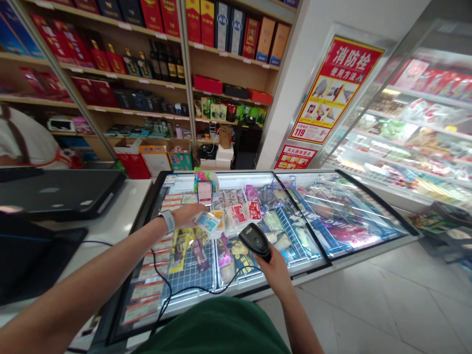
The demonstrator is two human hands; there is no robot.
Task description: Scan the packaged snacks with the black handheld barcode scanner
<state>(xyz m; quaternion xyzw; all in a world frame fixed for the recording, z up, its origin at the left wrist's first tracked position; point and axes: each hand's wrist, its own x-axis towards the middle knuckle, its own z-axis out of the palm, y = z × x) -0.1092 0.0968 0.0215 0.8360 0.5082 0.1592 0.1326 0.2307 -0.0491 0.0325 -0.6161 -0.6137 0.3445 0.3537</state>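
My left hand, with a watch on its wrist, is closed on the near edge of a clear packet with a blue label. A pack with a yellow label lies right beside it. My right hand is wrapped round the handle of a black barcode scanner, its head tilted toward the packs. White packs with red labels sit on the freezer's glass lid, between the two hands. Just behind my left hand, a phone-like screen stands upright by a colourful bundle.
A chest freezer with frozen goods under glass spans the front. The scanner's black cable loops across it. At left is a counter with a dark monitor or register; a person's sleeve shows behind. Shelves rise beyond.
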